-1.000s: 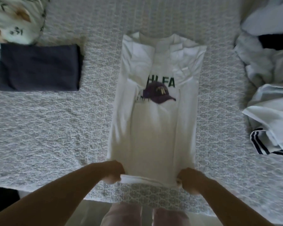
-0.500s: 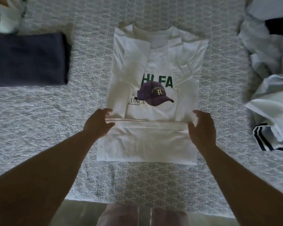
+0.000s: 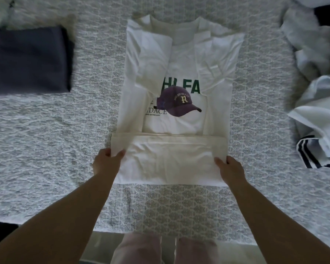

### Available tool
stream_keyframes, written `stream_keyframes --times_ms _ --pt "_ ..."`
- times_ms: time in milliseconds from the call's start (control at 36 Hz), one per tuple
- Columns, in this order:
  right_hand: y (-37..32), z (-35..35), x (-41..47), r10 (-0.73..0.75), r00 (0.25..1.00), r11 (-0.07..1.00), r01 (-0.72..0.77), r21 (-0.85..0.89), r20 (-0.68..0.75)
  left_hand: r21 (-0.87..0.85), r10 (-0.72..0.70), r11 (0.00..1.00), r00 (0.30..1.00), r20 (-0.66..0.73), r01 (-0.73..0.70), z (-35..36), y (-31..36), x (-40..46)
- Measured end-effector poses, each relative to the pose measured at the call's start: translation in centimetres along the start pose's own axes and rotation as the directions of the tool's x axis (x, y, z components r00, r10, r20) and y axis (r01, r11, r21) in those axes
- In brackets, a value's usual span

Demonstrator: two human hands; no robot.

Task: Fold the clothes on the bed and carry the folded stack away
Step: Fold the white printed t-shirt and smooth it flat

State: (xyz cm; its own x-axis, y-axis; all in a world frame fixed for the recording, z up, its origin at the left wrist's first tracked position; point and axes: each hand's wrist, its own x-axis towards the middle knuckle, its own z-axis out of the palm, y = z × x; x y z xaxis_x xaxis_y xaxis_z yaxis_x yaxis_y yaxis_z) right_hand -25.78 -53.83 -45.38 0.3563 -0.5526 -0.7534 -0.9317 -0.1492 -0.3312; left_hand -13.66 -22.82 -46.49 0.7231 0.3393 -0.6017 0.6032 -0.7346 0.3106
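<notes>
A white T-shirt [image 3: 179,73] with a purple cap print lies flat in the middle of the bed, its sleeves folded inward. Its bottom part is folded up, and the hem lies just below the print. My left hand [image 3: 107,161] pinches the left side of that folded band between thumb and fingers. My right hand [image 3: 229,166] grips the band's right side the same way. A folded dark navy garment [image 3: 27,60] lies on the bed to the left.
A heap of unfolded white and grey clothes [image 3: 316,103], one piece with navy stripes, lies at the right. The patterned grey bedspread [image 3: 179,206] reaches to the near edge, where my legs stand. A light cushion shows at the top left corner.
Both hands lifted the shirt's hem from the near edge and folded it up to just below the print. They have since slid back down to the sides of the folded band.
</notes>
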Motion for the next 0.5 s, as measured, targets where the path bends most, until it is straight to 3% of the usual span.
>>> stream_keyframes --times_ms 139,250,306,389,417,500 --pt "-0.3 -0.5 0.7 -0.031 0.999 0.998 0.032 0.059 -0.028 0.019 0.075 0.997 0.995 -0.069 -0.074 -0.1 0.9 -0.1" --pt "-1.2 -0.7 1.6 -0.029 0.999 0.990 0.031 0.135 -0.013 -0.084 0.089 0.991 0.979 -0.184 -0.106 -0.4 1.7 -0.5" --pt "-1.6 -1.0 1.9 0.064 0.994 0.935 -0.091 0.343 0.090 -0.189 0.136 0.969 0.981 -0.135 -0.160 -0.3 2.3 -0.7" --pt "-1.8 -1.8 2.5 0.071 0.962 0.710 -0.235 0.663 0.264 -0.293 0.213 0.931 0.976 -0.050 -0.218 -0.5 3.3 -0.3" --pt "-1.8 -2.0 2.7 0.067 0.961 0.685 -0.240 0.688 0.269 -0.302 0.214 0.928 0.976 -0.044 -0.217 -0.7 3.5 0.1" --pt "-1.8 -2.5 2.7 0.086 0.974 0.765 -0.200 0.612 0.211 -0.304 0.152 0.940 0.988 -0.027 -0.153 -1.0 3.4 1.1"
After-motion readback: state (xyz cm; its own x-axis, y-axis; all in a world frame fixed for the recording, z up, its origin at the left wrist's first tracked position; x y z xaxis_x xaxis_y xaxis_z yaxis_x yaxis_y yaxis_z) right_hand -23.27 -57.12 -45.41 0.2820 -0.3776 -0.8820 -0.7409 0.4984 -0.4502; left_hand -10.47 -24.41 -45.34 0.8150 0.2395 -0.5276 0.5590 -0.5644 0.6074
